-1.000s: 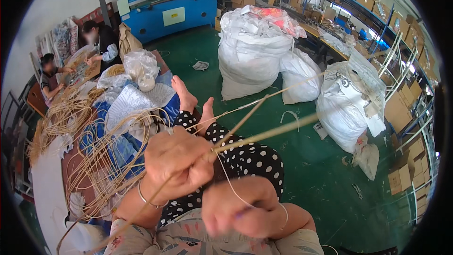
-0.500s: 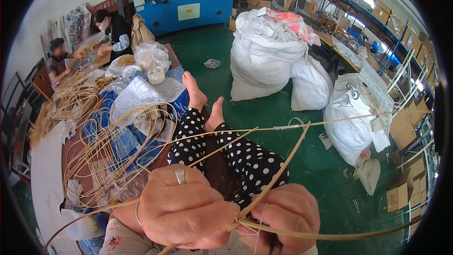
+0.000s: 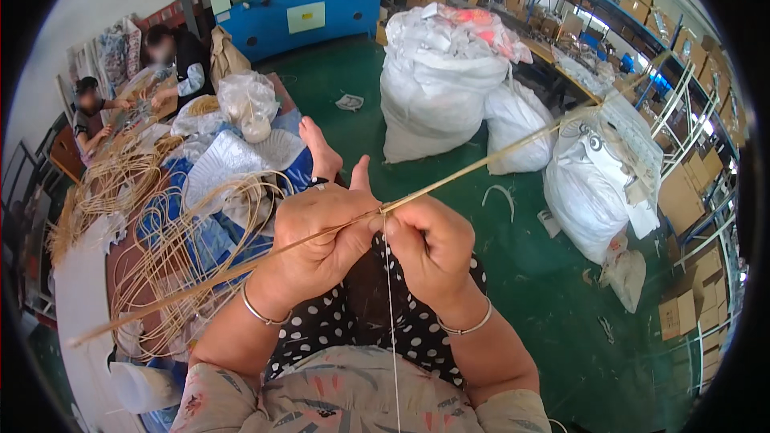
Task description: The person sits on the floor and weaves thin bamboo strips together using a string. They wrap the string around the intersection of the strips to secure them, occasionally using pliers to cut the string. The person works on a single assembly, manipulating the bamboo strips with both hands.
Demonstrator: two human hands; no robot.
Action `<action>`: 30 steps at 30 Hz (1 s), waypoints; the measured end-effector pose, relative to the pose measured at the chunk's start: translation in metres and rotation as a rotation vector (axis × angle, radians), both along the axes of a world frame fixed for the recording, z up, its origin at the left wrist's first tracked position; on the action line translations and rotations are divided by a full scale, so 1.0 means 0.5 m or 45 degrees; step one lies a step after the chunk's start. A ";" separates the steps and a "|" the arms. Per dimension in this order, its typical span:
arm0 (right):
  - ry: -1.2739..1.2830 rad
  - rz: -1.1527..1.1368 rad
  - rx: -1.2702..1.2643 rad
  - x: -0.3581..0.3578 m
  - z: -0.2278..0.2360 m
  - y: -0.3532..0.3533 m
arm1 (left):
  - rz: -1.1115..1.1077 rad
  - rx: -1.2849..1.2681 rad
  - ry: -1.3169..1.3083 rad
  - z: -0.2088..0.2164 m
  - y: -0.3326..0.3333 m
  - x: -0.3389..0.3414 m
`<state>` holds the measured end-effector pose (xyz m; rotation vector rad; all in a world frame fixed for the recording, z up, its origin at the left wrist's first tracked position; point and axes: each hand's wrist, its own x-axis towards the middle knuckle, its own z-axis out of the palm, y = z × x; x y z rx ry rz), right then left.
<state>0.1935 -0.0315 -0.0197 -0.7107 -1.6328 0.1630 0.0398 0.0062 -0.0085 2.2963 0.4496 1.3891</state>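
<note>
Both my hands are raised above my lap, with their fingertips meeting. Long, thin rattan strips (image 3: 481, 162) run through them, slanting from lower left to upper right and lying close together. My left hand (image 3: 321, 240) is closed around the strips, left of a small joint. My right hand (image 3: 431, 248) pinches them just at the joint, thumb and forefinger pressed together. From that spot a white thread (image 3: 392, 313) hangs straight down past my shirt. The fingers hide how the thread goes round the strips.
Loose rattan coils (image 3: 132, 180) and a silvery crumpled cloth (image 3: 216, 176) lie at the left, beside a pale board (image 3: 80, 281). Two people sit at the far left. Large white sacks (image 3: 437, 100) stand ahead on the green floor, near shelving and cardboard boxes (image 3: 678, 317). A blue machine (image 3: 297, 20) is behind.
My hands have moved up and away from my body, still gripping the rattan. The strips, spread apart before, now lie nearly in one line. The thread now hangs in full view.
</note>
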 end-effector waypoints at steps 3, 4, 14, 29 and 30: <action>-0.278 0.021 0.278 0.021 0.017 -0.020 | -0.059 -0.022 -0.144 0.012 0.002 0.005; -0.349 0.032 0.226 0.027 0.043 -0.036 | -0.066 -0.028 -0.177 0.019 0.002 0.001; -0.777 -0.383 0.647 0.084 0.112 -0.037 | -0.279 -0.261 -0.089 0.076 -0.022 -0.012; -0.798 -0.368 0.920 0.064 0.114 -0.006 | -0.339 -0.395 -0.168 0.072 -0.025 0.005; -0.805 -0.371 0.885 0.065 0.111 -0.006 | -0.347 -0.419 -0.195 0.071 -0.026 0.007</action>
